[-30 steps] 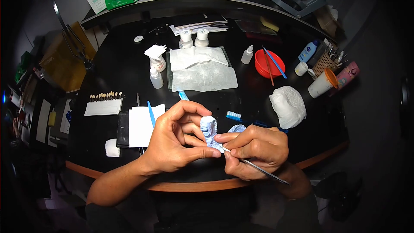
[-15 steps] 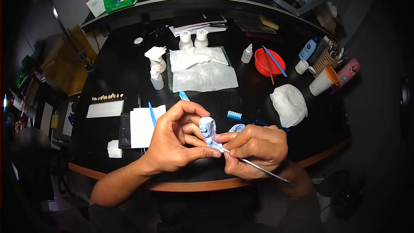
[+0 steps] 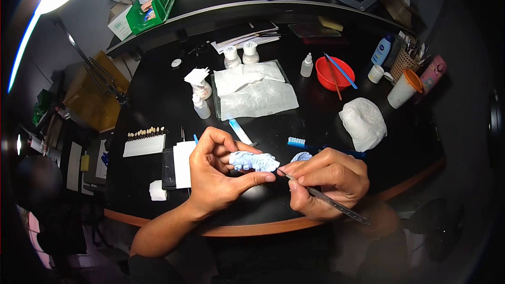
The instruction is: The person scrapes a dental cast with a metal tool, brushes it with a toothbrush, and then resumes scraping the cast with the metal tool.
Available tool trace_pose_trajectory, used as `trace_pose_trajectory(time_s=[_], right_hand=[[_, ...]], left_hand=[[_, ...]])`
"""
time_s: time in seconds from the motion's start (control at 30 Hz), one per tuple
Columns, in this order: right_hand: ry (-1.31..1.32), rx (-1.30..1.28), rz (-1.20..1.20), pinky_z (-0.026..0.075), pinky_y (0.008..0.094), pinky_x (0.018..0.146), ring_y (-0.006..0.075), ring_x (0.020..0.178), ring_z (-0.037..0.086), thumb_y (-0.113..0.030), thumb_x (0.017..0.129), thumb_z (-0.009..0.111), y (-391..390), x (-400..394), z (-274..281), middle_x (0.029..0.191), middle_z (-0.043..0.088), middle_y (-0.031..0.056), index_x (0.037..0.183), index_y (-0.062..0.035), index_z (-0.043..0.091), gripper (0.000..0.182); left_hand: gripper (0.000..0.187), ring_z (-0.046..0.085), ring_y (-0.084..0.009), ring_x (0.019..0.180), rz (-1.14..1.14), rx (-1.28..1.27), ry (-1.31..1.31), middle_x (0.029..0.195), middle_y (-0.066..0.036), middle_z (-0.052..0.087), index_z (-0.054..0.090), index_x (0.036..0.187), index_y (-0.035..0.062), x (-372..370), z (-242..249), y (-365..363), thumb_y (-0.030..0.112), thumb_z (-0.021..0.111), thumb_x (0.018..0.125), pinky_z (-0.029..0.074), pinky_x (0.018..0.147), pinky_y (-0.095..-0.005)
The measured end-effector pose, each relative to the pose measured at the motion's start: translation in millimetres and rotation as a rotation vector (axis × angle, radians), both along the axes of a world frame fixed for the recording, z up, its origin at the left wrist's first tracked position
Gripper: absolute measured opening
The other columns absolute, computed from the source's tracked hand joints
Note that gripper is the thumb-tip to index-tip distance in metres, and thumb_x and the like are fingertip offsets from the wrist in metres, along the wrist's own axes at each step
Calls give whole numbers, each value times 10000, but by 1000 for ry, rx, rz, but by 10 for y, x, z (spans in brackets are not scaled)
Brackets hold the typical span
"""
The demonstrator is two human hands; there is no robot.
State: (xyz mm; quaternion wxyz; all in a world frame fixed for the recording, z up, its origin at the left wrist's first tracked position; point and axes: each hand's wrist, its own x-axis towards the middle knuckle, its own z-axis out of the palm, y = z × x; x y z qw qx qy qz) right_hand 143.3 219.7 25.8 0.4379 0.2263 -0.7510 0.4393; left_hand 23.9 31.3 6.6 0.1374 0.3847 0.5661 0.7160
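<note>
My left hand (image 3: 218,173) is closed around a pale blue dental cast (image 3: 255,162), with its row of teeth showing and one end pointing right. In my right hand (image 3: 332,181) a thin metal dental carving tool (image 3: 336,205) is gripped like a pen, its tip right at the cast's right end. Behind my right fingers lies another pale blue plaster piece (image 3: 302,156), partly hidden. A blue-bristled toothbrush (image 3: 297,141) rests just beyond it. Left of my left hand is a white paper pad (image 3: 182,164).
Beyond my hands are a tissue-covered glass slab (image 3: 258,105), white bottles (image 3: 201,106) and a red bowl (image 3: 335,76) with brushes. A tooth shade guide (image 3: 144,144) sits at left, a wad of white tissue (image 3: 363,123) at right. The wooden table edge (image 3: 236,230) runs nearest me.
The cast has turned from upright to lying sideways in my left hand. My right fingers have moved back off it, with the tool tip still at its end. The view has shifted slightly.
</note>
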Motion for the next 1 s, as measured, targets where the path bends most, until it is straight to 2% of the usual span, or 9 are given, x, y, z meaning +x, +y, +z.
trace_pose_trajectory(time_s=[0.17,0.27,0.33,0.43,0.63,0.73,0.87,0.9,1.0], right_hand=[[-87,-4,-17,680,356,751,197,757,758,80,798,757,-4,7,23,796,702,144,889,33,657,143],[-72,-50,-44,673,354,782,219,806,767,86,805,756,-3,-29,-7,831,703,143,891,28,655,144],[-78,-84,-52,664,327,778,249,866,783,100,773,772,18,-42,-22,858,704,143,899,27,658,185],[-61,-122,-52,666,355,800,244,834,772,105,784,765,33,-71,-34,860,706,150,905,35,655,178],[-49,-155,-23,667,365,796,235,819,766,88,807,754,47,-77,-41,866,714,157,918,32,660,156],[-72,-171,-12,667,367,789,234,814,767,72,813,755,37,-61,-38,855,716,158,922,29,663,149],[-91,-208,7,665,372,790,236,808,770,61,816,756,6,-58,-43,831,717,155,922,29,664,144],[-99,-211,15,666,377,791,236,809,770,61,817,755,1,-60,-45,829,717,154,919,29,665,141],[-114,-203,34,668,389,795,231,806,768,66,815,752,3,-64,-54,820,717,150,908,30,665,132]], left_hand=[[473,749,-219,1014,39,-42,-80,1046,-199,721,568,1172,-69,69,59,30,-89,860,800,653,869,-304],[439,742,-221,1038,18,-36,-66,1095,-214,713,609,1238,-94,71,48,12,-111,805,846,650,880,-293],[394,740,-238,1056,-58,6,-138,1125,-231,706,595,1250,-97,78,37,-9,-118,748,887,643,906,-304],[316,733,-282,1097,-179,92,-225,1223,-271,664,574,1253,-114,71,26,-19,-124,658,948,627,961,-336],[293,702,-321,1169,-358,172,-267,1420,-283,511,559,1149,-104,30,-8,3,-155,698,896,629,993,-362],[329,691,-330,1186,-384,126,-209,1454,-277,472,548,1121,-82,31,-5,11,-178,722,860,634,993,-360],[445,719,-305,1132,-318,117,-237,1377,-211,484,544,1167,-62,88,67,37,-143,800,812,651,948,-347],[597,732,-280,1094,-268,122,-238,1336,-179,485,538,1297,-65,121,81,50,-109,846,787,655,930,-342],[707,735,-263,1084,-261,1,-25,1342,-170,482,536,1387,-64,66,67,37,-81,876,768,653,921,-333]])
